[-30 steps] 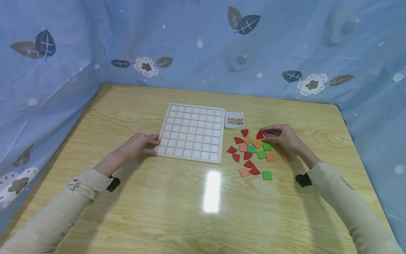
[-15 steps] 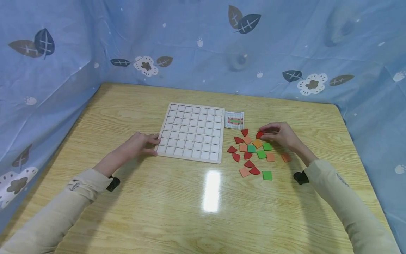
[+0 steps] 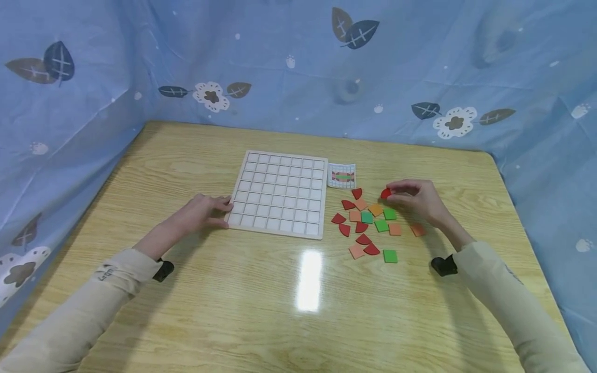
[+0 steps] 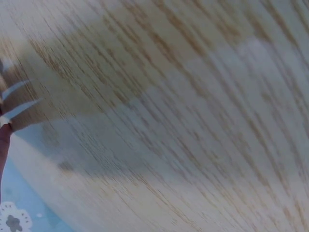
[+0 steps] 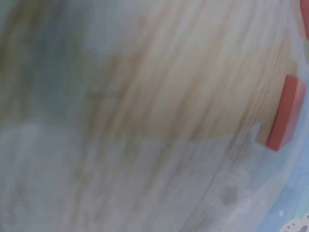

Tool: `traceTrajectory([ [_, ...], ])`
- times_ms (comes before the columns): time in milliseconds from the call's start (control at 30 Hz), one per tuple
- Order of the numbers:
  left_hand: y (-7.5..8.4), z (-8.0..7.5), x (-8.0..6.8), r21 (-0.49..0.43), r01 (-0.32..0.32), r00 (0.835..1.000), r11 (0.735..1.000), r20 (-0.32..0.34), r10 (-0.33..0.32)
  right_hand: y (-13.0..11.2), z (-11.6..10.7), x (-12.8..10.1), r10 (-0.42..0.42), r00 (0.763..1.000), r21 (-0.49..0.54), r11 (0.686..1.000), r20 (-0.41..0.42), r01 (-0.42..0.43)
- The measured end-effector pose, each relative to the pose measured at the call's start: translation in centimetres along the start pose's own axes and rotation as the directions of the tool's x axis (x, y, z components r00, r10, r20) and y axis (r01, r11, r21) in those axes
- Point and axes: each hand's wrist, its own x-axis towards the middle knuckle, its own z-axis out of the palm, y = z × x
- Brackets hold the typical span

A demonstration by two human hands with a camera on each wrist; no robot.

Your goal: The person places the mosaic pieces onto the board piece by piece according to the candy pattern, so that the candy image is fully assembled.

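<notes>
The right hand [image 3: 416, 199] pinches a red piece [image 3: 385, 194] between thumb and fingers. The piece is up off the table [image 3: 261, 311] now, just above the far right side of the pile [image 3: 370, 223]. A second ago the same hand was lower, with its fingers down on that red piece among the others. Now the piece has left its spot beside the orange square [image 3: 375, 210].

The left hand [image 3: 202, 212] has not moved. It lies flat on the table with its fingers loose and a bit apart, and the tips touch the near left corner of the board [image 3: 279, 192]. The board is all white squares, none filled.

A small card [image 3: 342, 175] with a picture lies just beside the board's far right corner. The rest of the pile, red, orange and green bits, lies where it did before. One orange bit [image 3: 417, 229] sits off to the right, near the right wrist. The wrist views are too blurry to tell much
</notes>
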Motion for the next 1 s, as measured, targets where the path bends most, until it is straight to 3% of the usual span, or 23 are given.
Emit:
traceTrajectory([
  [167, -0.1, 0.0, 0.0, -0.005, -0.002, 1.0, 1.0, 0.001, 0.002, -0.3, 0.1, -0.3, -0.023, 1.0, 0.008, 1.0, -0.003, 0.023],
  [433, -0.1, -0.1, -0.1, -0.01, -0.004, 1.0, 1.0, 0.009, 0.004, -0.5, 0.6, -0.8, -0.024, 0.998, 0.091, 0.996, 0.059, 0.019],
  [767, 0.4, -0.3, -0.2, -0.009, 0.025, 0.999, 1.0, 0.025, -0.025, -1.8, 2.4, -0.5, -0.027, 0.999, 0.209, 0.978, 0.03, 0.02],
  [1000, 0.1, -0.2, -0.1, 0.007, 0.002, 1.0, 1.0, 0.016, -0.002, -2.9, 3.9, -0.1, 0.009, 1.0, 0.2, 0.98, 0.02, -0.012],
])
